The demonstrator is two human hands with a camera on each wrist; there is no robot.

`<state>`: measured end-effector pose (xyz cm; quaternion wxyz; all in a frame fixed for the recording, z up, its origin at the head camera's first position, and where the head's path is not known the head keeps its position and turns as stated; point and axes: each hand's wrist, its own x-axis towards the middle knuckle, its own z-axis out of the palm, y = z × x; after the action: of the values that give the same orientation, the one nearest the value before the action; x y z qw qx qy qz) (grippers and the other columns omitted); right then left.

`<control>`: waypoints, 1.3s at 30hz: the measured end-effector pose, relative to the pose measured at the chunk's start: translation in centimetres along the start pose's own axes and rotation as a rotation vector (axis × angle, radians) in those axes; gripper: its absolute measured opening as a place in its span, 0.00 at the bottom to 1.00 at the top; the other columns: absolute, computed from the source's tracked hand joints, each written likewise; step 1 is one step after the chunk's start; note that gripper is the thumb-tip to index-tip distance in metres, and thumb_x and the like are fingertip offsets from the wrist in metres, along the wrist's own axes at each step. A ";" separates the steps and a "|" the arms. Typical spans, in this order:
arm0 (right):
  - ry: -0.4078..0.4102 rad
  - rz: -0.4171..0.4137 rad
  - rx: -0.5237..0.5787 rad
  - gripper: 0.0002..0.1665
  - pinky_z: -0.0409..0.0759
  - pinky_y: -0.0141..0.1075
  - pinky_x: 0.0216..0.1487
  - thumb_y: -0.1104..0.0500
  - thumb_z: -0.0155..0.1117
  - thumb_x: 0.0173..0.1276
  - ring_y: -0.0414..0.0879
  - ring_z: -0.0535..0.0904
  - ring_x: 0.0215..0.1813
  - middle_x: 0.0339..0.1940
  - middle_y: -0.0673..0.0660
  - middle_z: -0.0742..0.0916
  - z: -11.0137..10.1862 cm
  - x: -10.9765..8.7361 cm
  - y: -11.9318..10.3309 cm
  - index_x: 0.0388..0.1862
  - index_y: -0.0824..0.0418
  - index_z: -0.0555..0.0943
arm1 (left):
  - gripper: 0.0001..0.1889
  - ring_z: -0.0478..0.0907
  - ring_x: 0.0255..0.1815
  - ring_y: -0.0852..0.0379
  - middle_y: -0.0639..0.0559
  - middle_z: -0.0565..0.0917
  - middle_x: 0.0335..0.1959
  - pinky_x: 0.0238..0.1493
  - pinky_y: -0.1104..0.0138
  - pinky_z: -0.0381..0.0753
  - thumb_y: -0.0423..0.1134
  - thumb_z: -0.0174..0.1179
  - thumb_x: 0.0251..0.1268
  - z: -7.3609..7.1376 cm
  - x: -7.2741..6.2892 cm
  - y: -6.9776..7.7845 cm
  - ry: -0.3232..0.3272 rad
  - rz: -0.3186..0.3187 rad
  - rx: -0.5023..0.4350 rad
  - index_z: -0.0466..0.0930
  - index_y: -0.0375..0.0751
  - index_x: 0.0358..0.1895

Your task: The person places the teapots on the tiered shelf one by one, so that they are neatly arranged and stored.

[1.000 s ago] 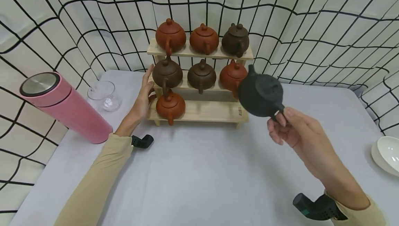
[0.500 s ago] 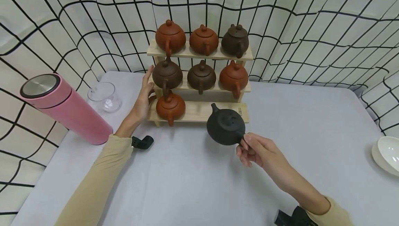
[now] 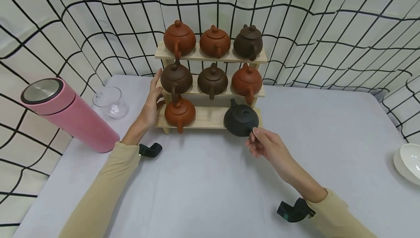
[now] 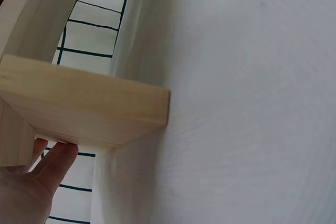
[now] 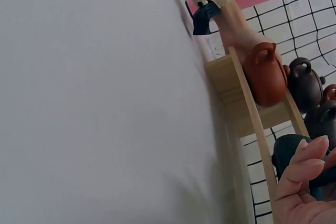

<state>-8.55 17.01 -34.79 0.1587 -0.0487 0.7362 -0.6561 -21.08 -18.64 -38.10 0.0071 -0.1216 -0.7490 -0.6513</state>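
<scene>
My right hand (image 3: 267, 145) pinches the handle of a black clay teapot (image 3: 240, 120), its spout pointing away. This teapot is at the right end of the bottom shelf of a three-tier wooden rack (image 3: 213, 116); whether its base touches the board cannot be told. In the right wrist view the fingers partly cover it. My left hand (image 3: 149, 103) holds the rack's left side, its fingers (image 4: 58, 163) reaching around the wood. An orange-red teapot (image 3: 179, 112) sits at the left of the bottom shelf. Above, the middle shelf carries a brown teapot (image 3: 212, 80) among others.
A row of teapots, including a dark brown one (image 3: 248, 43), lines the top shelf. To the left stand a pink thermos (image 3: 73, 114) and a clear glass cup (image 3: 111, 101). A white bowl (image 3: 408, 163) lies at the right edge. Black-lined grid cloth hangs behind.
My right hand has carried the black teapot leftward from the rack's right side, then up to the bottom shelf's right end. My left hand has stayed at the rack's side.
</scene>
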 end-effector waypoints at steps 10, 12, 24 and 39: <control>-0.041 -0.006 -0.025 0.20 0.71 0.34 0.34 0.53 0.44 0.88 0.41 0.71 0.29 0.41 0.65 0.83 1.2 1.2 -0.1 0.43 0.68 0.73 | 0.32 0.53 0.79 0.40 0.56 0.41 0.87 0.77 0.42 0.52 0.52 0.25 0.83 0.1 -0.1 0.1 -0.002 0.000 0.029 0.34 0.63 0.87; -0.048 0.000 -0.023 0.19 0.71 0.33 0.34 0.53 0.44 0.88 0.41 0.71 0.28 0.41 0.64 0.84 1.5 1.5 -0.1 0.43 0.68 0.73 | 0.32 0.53 0.80 0.39 0.57 0.40 0.87 0.77 0.42 0.52 0.52 0.25 0.83 0.0 -0.1 0.1 -0.003 0.000 0.030 0.34 0.63 0.87; -0.084 0.007 -0.010 0.21 0.71 0.32 0.34 0.54 0.42 0.89 0.42 0.72 0.30 0.40 0.62 0.81 3.3 2.4 0.1 0.48 0.71 0.74 | 0.33 0.54 0.79 0.40 0.58 0.40 0.87 0.75 0.43 0.53 0.52 0.25 0.83 0.0 0.0 0.1 0.004 0.002 0.030 0.35 0.62 0.87; -0.070 -0.006 0.016 0.19 0.71 0.31 0.32 0.55 0.43 0.89 0.42 0.73 0.29 0.39 0.61 0.82 3.2 2.6 0.3 0.51 0.71 0.74 | 0.33 0.55 0.77 0.41 0.57 0.41 0.87 0.74 0.47 0.55 0.51 0.25 0.83 0.1 0.1 0.1 0.010 0.006 0.023 0.35 0.61 0.87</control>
<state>-9.97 13.32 -35.82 0.1831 -0.0725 0.7246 -0.6604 -21.15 -18.50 -38.03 0.0141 -0.1207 -0.7559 -0.6433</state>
